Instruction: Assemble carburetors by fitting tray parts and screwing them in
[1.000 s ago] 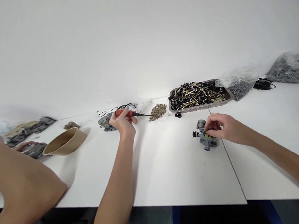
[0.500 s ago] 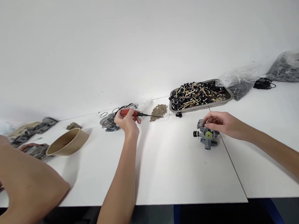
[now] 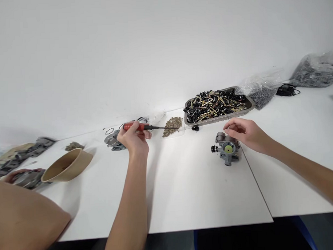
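My left hand is wrapped round the red handle of a screwdriver. Its thin shaft points right, with the tip over a heap of small brass screws on a clear tray. To the right, a grey metal carburetor with a round yellow-green part and a black knob stands on the white table. My right hand hovers just above and behind it, fingers curled and thumb near the forefinger; whether anything small is between them is too small to tell. Behind my left hand lies another grey carburetor, partly hidden.
A metal tray of black and brass parts stands by the wall, a small black piece before it. Plastic bags and black cords lie right. At left are a beige bowl, grey parts and another person's arm.
My right hand has lifted slightly off the carburetor, showing more of its top. The screwdriver remains in my left hand, its tip still at the screws. The whole view has shifted a little.
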The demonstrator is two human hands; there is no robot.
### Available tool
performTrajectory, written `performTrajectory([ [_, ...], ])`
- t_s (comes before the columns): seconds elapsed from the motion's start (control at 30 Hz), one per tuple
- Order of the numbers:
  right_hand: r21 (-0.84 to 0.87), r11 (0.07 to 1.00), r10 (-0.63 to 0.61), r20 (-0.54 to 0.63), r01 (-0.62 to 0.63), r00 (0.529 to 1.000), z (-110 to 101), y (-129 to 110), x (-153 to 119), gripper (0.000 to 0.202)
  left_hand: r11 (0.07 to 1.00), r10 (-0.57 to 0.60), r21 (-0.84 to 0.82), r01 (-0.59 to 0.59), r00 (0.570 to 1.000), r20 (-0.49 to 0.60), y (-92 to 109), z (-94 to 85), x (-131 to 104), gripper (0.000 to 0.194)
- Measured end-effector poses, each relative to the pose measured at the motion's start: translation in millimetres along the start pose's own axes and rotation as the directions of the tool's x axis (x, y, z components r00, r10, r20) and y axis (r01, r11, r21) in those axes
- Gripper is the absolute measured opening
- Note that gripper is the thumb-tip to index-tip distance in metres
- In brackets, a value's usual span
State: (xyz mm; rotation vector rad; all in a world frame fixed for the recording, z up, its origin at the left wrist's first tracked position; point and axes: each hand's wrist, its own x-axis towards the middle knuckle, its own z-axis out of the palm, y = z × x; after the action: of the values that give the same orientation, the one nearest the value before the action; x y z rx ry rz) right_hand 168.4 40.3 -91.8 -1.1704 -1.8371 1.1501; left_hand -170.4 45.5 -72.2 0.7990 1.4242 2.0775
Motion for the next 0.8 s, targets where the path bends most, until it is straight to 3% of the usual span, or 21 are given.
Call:
performTrajectory([
  [0.2, -0.032, 0.997, -0.070, -0.063, 0.068, 0.996, 4, -2, -1, 0.028, 0.984, -0.151, -0.066, 0.167, 0.969, 0.198, 17, 22.5, -31, 0.016],
  [0.3, -0.030, 0.994, -0.109, -0.036, 0.108, 0.993, 5, -3, -1, 0.033, 0.962, -0.225, -0.084, 0.260, 0.929, 0.294, 15, 35.0, -53, 0.019],
  [0.43, -0.007, 0.990, -0.139, 0.050, 0.140, 0.989, 5, -2, -1, 0.039, 0.962, -0.214, -0.065, 0.266, 0.880, 0.425, 13, 44.2, -75, 0.016],
  [0.8, 0.054, 0.987, -0.156, 0.098, 0.152, 0.983, 4, -1, 2, 0.020, 0.954, -0.234, -0.052, 0.296, 0.842, 0.487, 11, 46.5, -84, 0.023],
])
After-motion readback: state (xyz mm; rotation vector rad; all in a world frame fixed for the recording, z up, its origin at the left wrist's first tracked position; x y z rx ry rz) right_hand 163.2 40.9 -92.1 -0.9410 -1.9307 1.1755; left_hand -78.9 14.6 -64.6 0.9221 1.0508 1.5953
